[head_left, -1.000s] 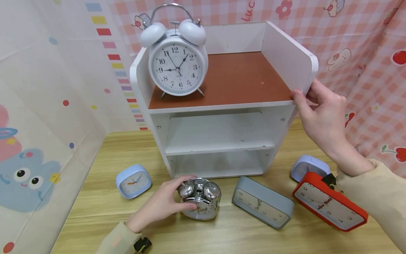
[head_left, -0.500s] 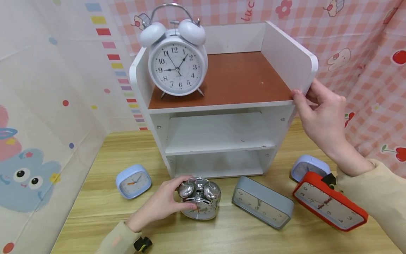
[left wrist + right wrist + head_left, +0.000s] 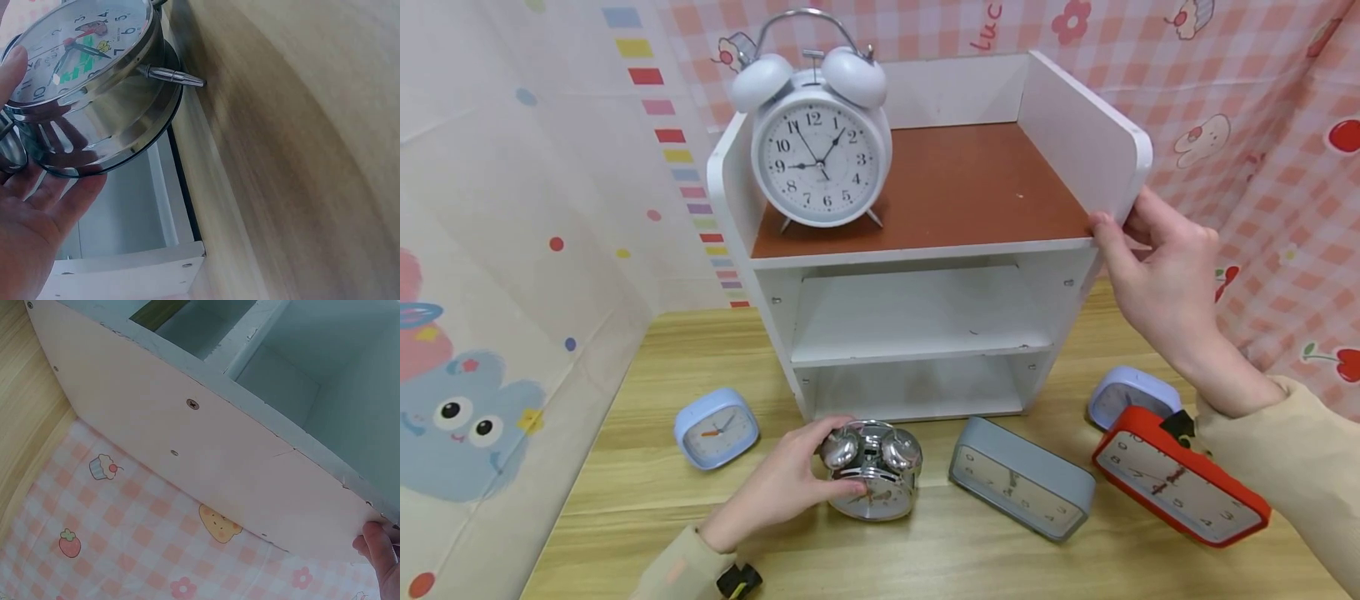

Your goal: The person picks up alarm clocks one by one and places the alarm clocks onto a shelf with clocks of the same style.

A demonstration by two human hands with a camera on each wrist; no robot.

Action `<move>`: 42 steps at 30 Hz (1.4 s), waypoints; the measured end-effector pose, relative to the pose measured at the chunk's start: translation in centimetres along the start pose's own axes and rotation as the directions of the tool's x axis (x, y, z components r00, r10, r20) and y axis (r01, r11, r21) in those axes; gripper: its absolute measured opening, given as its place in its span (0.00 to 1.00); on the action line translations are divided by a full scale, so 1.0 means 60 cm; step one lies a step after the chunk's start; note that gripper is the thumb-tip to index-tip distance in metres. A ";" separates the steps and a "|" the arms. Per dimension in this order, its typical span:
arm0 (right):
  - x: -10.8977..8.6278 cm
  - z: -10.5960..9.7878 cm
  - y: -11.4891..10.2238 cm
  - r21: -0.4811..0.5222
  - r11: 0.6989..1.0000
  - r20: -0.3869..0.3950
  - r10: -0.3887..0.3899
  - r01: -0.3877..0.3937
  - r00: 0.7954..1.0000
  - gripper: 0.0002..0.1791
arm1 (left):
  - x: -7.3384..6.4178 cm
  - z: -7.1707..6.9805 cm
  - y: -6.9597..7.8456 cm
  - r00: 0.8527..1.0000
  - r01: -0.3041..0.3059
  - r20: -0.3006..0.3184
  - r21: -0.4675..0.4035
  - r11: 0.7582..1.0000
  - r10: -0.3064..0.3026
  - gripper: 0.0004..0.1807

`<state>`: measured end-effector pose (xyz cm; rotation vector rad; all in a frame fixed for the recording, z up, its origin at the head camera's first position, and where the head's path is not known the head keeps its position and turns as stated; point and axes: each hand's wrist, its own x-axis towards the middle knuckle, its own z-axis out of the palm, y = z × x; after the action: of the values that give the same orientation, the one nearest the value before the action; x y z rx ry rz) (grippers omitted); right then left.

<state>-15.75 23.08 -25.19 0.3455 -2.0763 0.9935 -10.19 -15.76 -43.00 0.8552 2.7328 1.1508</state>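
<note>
My left hand [image 3: 790, 473] grips a silver twin-bell alarm clock [image 3: 891, 492] standing on the table, thumb across the front of its dial and fingers behind. The left wrist view shows this silver clock [image 3: 119, 119] close up, one metal foot on the wood. With my right hand [image 3: 1168, 275] I hold the right side panel of a white shelf unit [image 3: 917, 254] near its top board, thumb at the front edge. In the right wrist view the fingers [image 3: 378, 544] touch that panel's outer face. A large white twin-bell alarm clock [image 3: 822, 158] stands upright on the brown top board's left.
A blue clock [image 3: 717, 427] sits on the table to the left. Right of the silver clock lie a grey rectangular clock [image 3: 1022, 479], a red rectangular clock [image 3: 1180, 479] and a lavender clock [image 3: 1133, 396] partly hidden behind it. Patterned cloth [image 3: 1255, 92] hangs behind.
</note>
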 end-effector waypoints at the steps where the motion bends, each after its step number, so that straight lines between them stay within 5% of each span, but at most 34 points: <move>1: 0.000 0.000 0.000 0.002 1.000 -0.001 0.001 -0.001 1.000 0.17 | -0.001 0.000 0.000 1.000 0.003 -0.005 0.004 1.000 -0.003 0.39; 13: 0.000 0.001 0.001 0.006 1.000 -0.005 0.001 -0.001 1.000 0.17 | -0.007 -0.010 0.018 0.997 -0.016 -0.070 -0.065 0.998 0.012 0.41; 23: 0.000 0.001 0.000 0.005 1.000 -0.004 0.005 -0.005 1.000 0.17 | -0.007 -0.043 0.058 0.982 -0.132 -0.140 -0.060 0.989 0.123 0.40; 31: 0.000 0.000 0.001 0.004 1.000 0.000 0.009 -0.009 1.000 0.17 | 0.004 -0.071 0.096 0.944 -0.257 -0.203 0.048 0.965 0.262 0.42; 42: 0.000 0.001 0.002 0.005 1.000 0.004 0.005 -0.005 1.000 0.17 | 0.032 -0.095 0.148 0.901 -0.350 -0.262 0.030 0.936 0.345 0.45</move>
<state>-15.81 23.11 -25.27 0.3456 -2.0796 1.0020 -9.09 -13.39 -32.61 1.3206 2.8435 1.4434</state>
